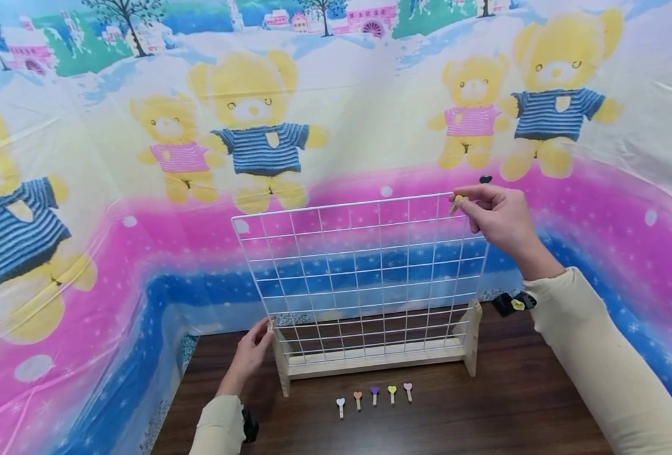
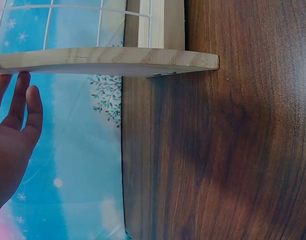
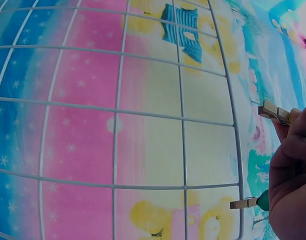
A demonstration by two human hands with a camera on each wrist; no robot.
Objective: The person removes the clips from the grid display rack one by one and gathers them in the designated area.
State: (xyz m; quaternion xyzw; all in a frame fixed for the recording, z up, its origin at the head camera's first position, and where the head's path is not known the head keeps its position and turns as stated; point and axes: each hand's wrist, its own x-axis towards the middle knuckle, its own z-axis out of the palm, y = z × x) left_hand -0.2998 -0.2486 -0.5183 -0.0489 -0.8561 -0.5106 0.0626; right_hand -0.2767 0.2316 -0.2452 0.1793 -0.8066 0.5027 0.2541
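Note:
My right hand point(image 1: 500, 218) pinches a small wooden clothespin point(image 3: 274, 113) with a yellow heart, beside the top right of a white wire grid point(image 1: 364, 278). In the right wrist view its jaws are apart from the grid's edge wire. Another clothespin point(image 3: 243, 203), with a dark green heart, is clipped on that wire near the corner. My left hand point(image 1: 248, 355) touches the left wooden side of the stand point(image 1: 281, 360) with its fingertips; in the left wrist view three of its fingers point(image 2: 23, 100) show, fairly straight, against the panel's outer face.
On the dark wood table point(image 1: 427, 430), several heart clothespins lie in a row before the stand: white point(image 1: 341, 407), orange point(image 1: 358, 400), purple point(image 1: 375, 395), yellow point(image 1: 392, 394) and pink point(image 1: 408, 392). A bear-printed cloth point(image 1: 370, 126) hangs behind and around the table.

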